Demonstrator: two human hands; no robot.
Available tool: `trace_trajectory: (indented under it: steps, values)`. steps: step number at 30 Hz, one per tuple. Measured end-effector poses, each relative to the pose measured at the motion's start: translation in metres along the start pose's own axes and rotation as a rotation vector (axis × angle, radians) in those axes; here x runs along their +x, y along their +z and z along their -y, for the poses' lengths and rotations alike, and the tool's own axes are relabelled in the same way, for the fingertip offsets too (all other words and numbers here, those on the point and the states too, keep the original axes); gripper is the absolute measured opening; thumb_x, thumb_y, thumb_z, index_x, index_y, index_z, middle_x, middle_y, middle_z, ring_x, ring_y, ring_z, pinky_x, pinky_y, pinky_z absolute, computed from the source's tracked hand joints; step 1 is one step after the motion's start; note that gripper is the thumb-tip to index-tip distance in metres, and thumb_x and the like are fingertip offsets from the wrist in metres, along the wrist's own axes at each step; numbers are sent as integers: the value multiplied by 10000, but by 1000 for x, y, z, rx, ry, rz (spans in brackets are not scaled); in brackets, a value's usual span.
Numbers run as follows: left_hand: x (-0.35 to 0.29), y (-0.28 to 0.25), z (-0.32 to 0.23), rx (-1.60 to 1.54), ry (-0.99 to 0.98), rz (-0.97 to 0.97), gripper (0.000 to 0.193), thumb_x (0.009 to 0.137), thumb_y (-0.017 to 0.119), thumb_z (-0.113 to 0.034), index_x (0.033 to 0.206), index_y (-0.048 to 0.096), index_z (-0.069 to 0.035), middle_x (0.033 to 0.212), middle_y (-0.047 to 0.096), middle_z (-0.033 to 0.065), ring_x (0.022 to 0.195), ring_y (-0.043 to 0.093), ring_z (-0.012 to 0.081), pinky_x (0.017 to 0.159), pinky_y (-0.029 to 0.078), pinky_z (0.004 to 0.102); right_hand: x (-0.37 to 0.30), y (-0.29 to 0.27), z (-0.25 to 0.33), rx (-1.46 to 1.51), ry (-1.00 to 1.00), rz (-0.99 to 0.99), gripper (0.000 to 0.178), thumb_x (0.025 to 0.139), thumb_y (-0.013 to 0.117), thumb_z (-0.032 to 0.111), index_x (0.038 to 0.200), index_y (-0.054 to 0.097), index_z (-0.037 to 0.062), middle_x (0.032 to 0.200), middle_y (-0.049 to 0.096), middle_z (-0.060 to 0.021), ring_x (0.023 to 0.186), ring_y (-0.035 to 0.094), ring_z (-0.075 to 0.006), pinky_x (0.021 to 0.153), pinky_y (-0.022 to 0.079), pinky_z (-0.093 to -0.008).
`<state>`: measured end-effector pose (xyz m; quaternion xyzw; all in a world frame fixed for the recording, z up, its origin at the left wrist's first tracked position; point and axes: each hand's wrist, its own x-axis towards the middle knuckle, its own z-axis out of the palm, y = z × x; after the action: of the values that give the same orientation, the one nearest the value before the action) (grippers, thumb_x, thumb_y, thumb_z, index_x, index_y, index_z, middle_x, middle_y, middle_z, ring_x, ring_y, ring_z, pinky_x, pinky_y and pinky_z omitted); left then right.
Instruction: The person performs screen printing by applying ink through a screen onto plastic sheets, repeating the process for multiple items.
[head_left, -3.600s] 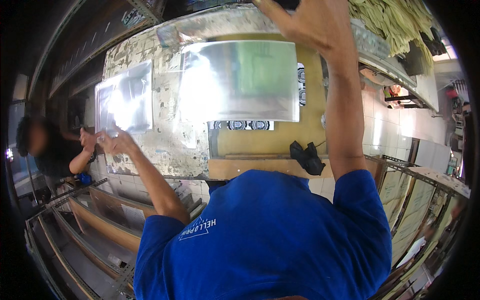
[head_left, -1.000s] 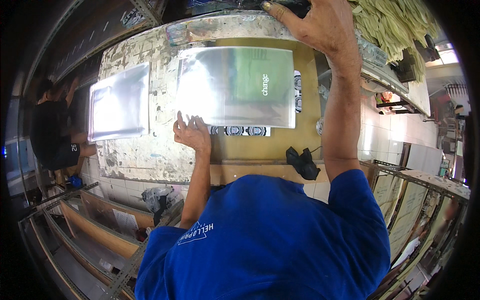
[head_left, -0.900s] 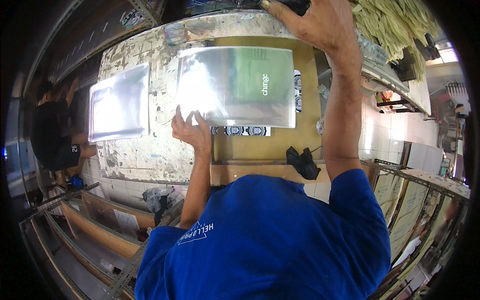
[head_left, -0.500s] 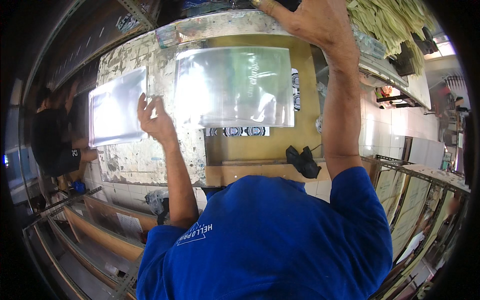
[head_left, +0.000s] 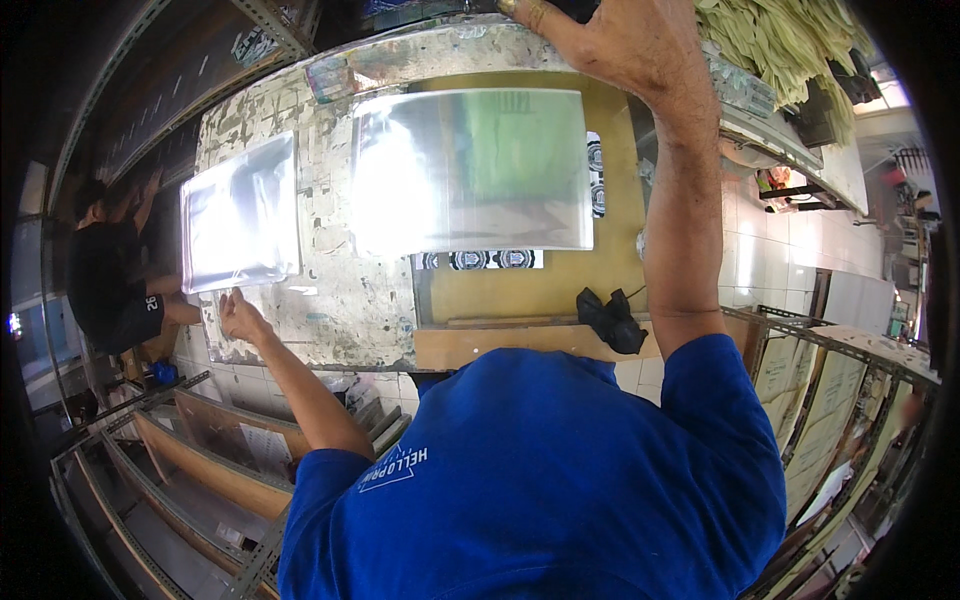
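Note:
A stack of clear plastic sheets or bags (head_left: pixel 240 215) lies on the left of the paint-worn table. At its near edge is my left hand (head_left: pixel 243 316), the fingers pinched on the edge of the top plastic sheet, which creases there. To the right, a larger clear plastic sheet (head_left: pixel 470 170) lies flat across the table and a yellowish board (head_left: pixel 590 275). Glare whitens its left part and a green tint covers its right. My right hand (head_left: pixel 625 45) is stretched to the far edge of the board, thumb pointing left; its other fingers are hidden or cut off by the frame.
Round black-and-white printed labels (head_left: pixel 495 259) show along the sheet's near and right edges. A black cloth bundle (head_left: pixel 611 320) lies near the front ledge (head_left: pixel 540 345). Wooden racks (head_left: pixel 205 455) stand at lower left. A person in dark clothes (head_left: pixel 110 270) sits at far left.
My left hand has moved from the stack's right side to its near edge and closed there. Pale lettering on the larger sheet no longer shows. The right hand has stayed nearly still.

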<state>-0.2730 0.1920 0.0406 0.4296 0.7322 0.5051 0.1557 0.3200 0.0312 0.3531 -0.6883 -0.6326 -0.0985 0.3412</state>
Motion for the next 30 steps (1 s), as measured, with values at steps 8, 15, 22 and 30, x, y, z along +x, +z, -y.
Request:
trace_trajectory:
  steps: [8, 15, 22, 30]
  values:
    - [12, -15, -12, 792, 262, -283, 772, 934, 648, -596, 1370, 604, 39, 1544, 395, 233, 1283, 520, 401, 954, 504, 488, -3, 0, 7, 1, 28, -3, 393, 746, 779, 334, 839, 736, -45, 719, 703, -194, 646, 671, -327, 660, 533, -396]
    - [-201, 86, -199, -634, 117, 714, 589, 990, 597, -81, 1551, 424, -41, 1202, 645, 98, 1006, 643, 163, 904, 504, 304, -57, 24, -4, -205, -156, -79, 379, 752, 848, 333, 1034, 745, 102, 848, 698, -112, 787, 638, -319, 721, 482, -425]
    - [-307, 74, -208, -888, -243, 905, 704, 736, 853, 67, 1363, 536, 16, 1189, 660, 88, 1108, 643, 203, 1013, 519, 350, -145, 55, 3, 25, 20, 70, 320, 796, 796, 142, 1112, 754, 117, 906, 712, -125, 839, 633, -304, 743, 482, -417]
    - [-319, 81, -86, -193, 394, 817, 848, 600, 973, -242, 1320, 614, 27, 1426, 506, 139, 1314, 441, 306, 1121, 372, 440, -208, 138, -41, 383, 385, 451, 450, 850, 758, 269, 1294, 711, 212, 896, 721, -184, 871, 663, -360, 804, 461, -447]
